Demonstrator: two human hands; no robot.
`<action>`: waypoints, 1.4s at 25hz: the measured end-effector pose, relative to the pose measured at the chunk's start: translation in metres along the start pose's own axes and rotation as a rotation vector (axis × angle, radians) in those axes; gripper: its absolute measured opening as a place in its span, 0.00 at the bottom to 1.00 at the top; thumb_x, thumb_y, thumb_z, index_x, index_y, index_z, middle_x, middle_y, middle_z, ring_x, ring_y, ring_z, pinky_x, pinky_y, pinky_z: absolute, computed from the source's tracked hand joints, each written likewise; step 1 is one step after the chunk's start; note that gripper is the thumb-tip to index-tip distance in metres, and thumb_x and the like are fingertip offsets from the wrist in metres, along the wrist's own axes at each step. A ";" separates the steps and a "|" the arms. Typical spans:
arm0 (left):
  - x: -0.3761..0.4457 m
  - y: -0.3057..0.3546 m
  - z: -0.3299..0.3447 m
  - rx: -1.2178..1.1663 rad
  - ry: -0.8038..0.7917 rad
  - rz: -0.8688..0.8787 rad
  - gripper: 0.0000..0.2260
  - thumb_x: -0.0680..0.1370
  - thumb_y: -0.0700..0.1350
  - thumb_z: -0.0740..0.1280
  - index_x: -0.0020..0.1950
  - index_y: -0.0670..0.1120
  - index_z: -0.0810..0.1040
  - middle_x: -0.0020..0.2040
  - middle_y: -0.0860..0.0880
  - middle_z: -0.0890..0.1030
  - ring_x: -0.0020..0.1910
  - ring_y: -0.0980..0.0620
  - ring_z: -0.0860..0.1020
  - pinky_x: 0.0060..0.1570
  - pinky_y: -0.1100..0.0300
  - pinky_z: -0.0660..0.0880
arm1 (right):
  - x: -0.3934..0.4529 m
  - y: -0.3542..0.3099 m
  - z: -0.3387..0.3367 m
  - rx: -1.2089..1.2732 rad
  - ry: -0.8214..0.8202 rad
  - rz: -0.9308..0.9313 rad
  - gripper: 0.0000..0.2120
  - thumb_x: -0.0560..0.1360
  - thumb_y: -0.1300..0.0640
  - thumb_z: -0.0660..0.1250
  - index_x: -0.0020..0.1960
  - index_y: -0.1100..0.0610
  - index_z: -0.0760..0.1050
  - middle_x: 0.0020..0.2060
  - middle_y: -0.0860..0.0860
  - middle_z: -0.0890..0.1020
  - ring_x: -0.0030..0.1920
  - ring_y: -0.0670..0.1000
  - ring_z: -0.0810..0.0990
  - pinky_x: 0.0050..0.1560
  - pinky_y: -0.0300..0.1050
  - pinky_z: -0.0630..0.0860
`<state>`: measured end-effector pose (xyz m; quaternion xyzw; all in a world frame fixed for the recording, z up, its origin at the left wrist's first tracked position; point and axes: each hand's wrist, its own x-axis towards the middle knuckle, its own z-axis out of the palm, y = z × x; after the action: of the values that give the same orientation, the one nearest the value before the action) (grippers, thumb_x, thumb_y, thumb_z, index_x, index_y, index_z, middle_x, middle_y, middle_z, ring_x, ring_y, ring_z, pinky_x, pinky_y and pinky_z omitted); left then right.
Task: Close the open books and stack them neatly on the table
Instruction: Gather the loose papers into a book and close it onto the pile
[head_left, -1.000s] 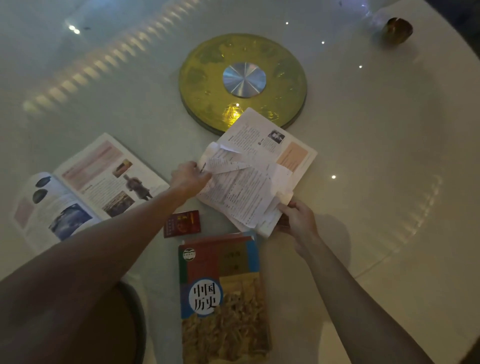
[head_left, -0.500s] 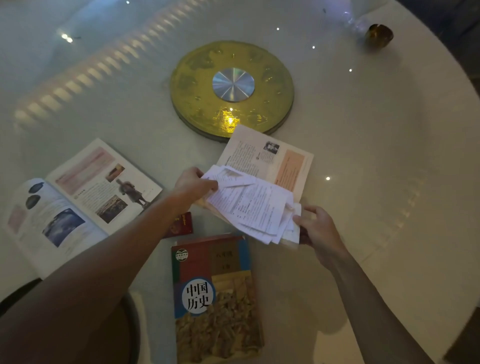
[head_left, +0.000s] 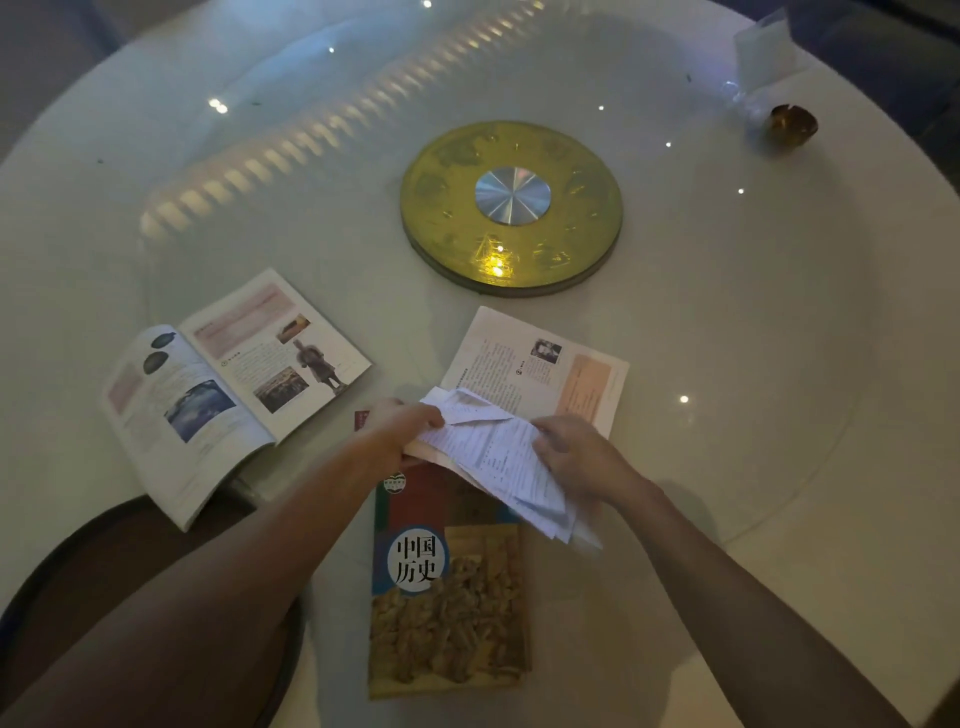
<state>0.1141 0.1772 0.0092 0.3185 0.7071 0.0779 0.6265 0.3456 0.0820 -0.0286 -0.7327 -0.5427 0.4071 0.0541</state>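
Note:
An open book (head_left: 563, 366) lies in the middle of the round white table (head_left: 753, 415), its near half lifted and folded over with loose crumpled white sheets (head_left: 493, 452) on it. My left hand (head_left: 400, 428) grips the left edge of that folded half. My right hand (head_left: 571, 452) presses on the sheets from the right. A second open book (head_left: 228, 384) lies flat to the left. A closed book with a red, blue and tan cover (head_left: 447, 582) lies nearest me, partly under the sheets.
A gold turntable disc with a silver hub (head_left: 511, 208) sits at the table's centre. A small red booklet (head_left: 362, 418) peeks out beside my left hand. A brown cup (head_left: 792, 124) and a clear wrapper stand far right. A dark round stool (head_left: 150, 525) is below left.
Both hands have folded the near half of the middle book and its loose sheets toward me, over the top of the closed book. My right hand has come up onto the sheets.

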 end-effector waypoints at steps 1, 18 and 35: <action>0.001 -0.001 0.001 -0.062 -0.018 -0.029 0.16 0.76 0.37 0.72 0.62 0.40 0.73 0.51 0.38 0.83 0.41 0.44 0.84 0.30 0.56 0.81 | 0.008 -0.001 0.001 -0.038 -0.025 -0.008 0.21 0.83 0.46 0.56 0.71 0.51 0.75 0.66 0.52 0.78 0.68 0.54 0.74 0.68 0.57 0.71; -0.046 0.011 0.101 -0.458 -0.186 0.170 0.24 0.79 0.64 0.64 0.66 0.48 0.77 0.57 0.42 0.83 0.56 0.43 0.84 0.49 0.52 0.81 | 0.023 0.031 -0.014 0.419 0.072 0.010 0.14 0.68 0.52 0.68 0.46 0.61 0.83 0.44 0.59 0.86 0.49 0.63 0.84 0.53 0.65 0.81; 0.004 -0.041 0.168 -0.335 0.153 -0.124 0.17 0.80 0.47 0.66 0.61 0.35 0.74 0.51 0.39 0.80 0.46 0.46 0.77 0.41 0.56 0.71 | 0.040 0.088 -0.048 1.077 -0.149 0.282 0.28 0.73 0.38 0.72 0.63 0.58 0.79 0.47 0.55 0.87 0.44 0.57 0.86 0.39 0.50 0.83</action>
<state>0.2573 0.0987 -0.0488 0.1588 0.7482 0.1795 0.6187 0.4466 0.0972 -0.0640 -0.6364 -0.1572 0.6807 0.3272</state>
